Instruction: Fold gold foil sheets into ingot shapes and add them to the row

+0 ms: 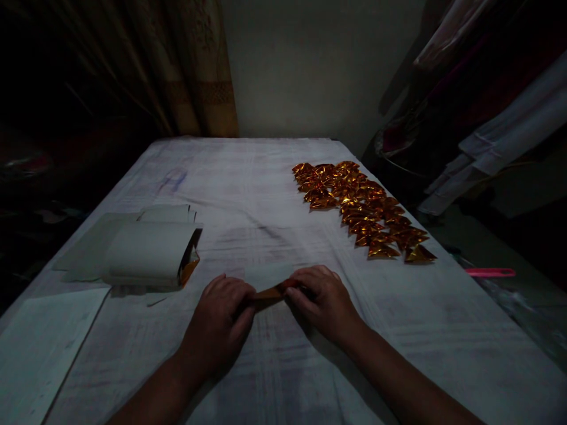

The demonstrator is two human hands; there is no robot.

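Observation:
A narrow strip of folded gold foil paper (269, 293) stretches between my hands just over the cloth. My left hand (225, 307) pinches its left end, thumb against fingers. At the other end, the thumb and fingers of my right hand (322, 300) are closed on the paper. Both ends are hidden under the fingers. Beyond my right hand, folded shiny gold foil pieces (354, 206) lie in overlapping rows. To the left of my left hand rests a curled stack of pale-backed paper sheets (146, 251), with gold foil showing at its right edge.
A plaid cloth (274, 378) covers the table. A white sheet or board (39, 348) lies at the near left. A curtain (195, 71) and a wall (319, 65) stand behind. Clothes (509, 141) hang at right, above a pink handle (491, 272) past the table edge.

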